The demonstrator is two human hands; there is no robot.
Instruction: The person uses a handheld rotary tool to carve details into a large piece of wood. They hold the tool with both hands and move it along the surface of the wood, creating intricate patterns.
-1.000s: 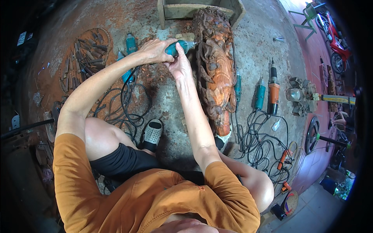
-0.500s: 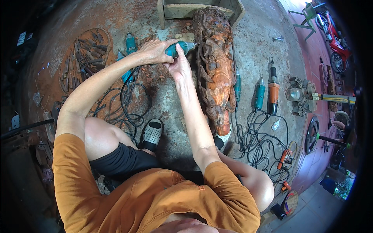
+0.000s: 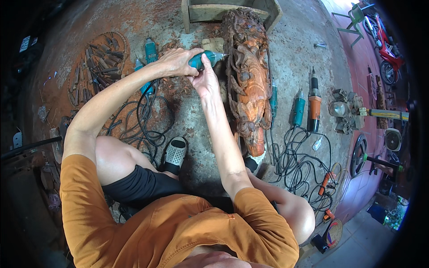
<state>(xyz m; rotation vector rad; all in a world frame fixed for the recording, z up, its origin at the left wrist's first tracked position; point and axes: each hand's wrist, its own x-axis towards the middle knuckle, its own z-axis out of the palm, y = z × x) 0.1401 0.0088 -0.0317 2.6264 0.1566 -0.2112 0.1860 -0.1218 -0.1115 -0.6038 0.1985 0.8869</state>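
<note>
Both my hands are wrapped round a teal die grinder (image 3: 208,58), held sideways. My left hand (image 3: 177,61) grips the rear of its body from above. From below, my right hand (image 3: 205,79) supports it, with the thumb laid along its side. The grinder's narrow tip points right and meets, or nearly meets, the left edge of a carved wooden log (image 3: 251,85); contact is too small to tell. Deep curling relief covers the log's dark far part, while its near end is smoother and orange-brown. The far end rests by a wooden trestle (image 3: 210,12).
Two more teal grinders (image 3: 151,50) and tangled black cords (image 3: 147,118) lie left, near a round tray of chisels (image 3: 100,58). Right of the log are a teal grinder (image 3: 299,108), an orange one (image 3: 314,107) and more cords (image 3: 297,156). A wood block (image 3: 213,44) sits behind my hands.
Both hands and the grinder have shifted very slightly down toward me, and more of the wood block behind them shows. The log looks unmoved.
</note>
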